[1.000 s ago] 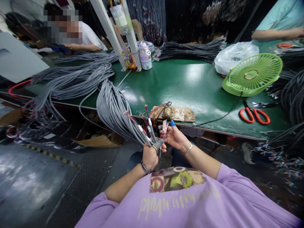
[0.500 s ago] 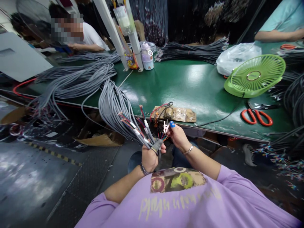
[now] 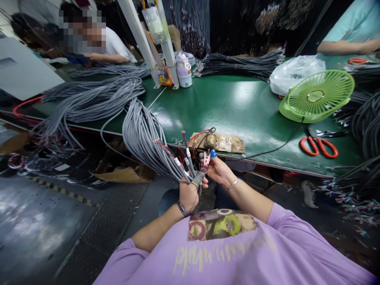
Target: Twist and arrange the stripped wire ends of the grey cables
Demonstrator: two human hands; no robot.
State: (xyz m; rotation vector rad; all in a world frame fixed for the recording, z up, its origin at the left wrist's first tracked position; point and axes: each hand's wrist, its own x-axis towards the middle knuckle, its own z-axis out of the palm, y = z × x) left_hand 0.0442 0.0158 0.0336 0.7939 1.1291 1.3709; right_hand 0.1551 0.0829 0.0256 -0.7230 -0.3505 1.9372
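We work at a long green workbench [image 3: 231, 107], its front edge running just beyond our hands, with a stretch of shiny top between bottle and fan. A thick bundle of gray cables [image 3: 144, 132] covers its left part and slopes over the edge toward us, filling the room on that side. Across the bench we see a co-worker in white [image 3: 117, 45] at left and a teal sleeve [image 3: 352, 25] at right. A bundle of black cables [image 3: 237, 66] lies along the far side. A green fan [image 3: 319, 97] stands to our right, its black cord [image 3: 267, 153] crossing the front edge. Behind it sits a white plastic bag [image 3: 293, 71], its contents too unclear for us to tell.

Our left hand [image 3: 188, 194] is closed around the ends of several gray cables, held in front of the bench edge. Our right hand [image 3: 219, 171], just beside it, pinches a pink clip at the fine colored wires. Near the edge, beyond the hands, lies a taped wooden board [image 3: 228, 142]. Orange-handled scissors [image 3: 319, 146] rest below the fan. A lilac bottle [image 3: 184, 73] stands capped by the post, next to a snack packet [image 3: 164, 76]. Smallest are the pink clip [image 3: 206, 159] and a blue fingertip cap [image 3: 213, 153].
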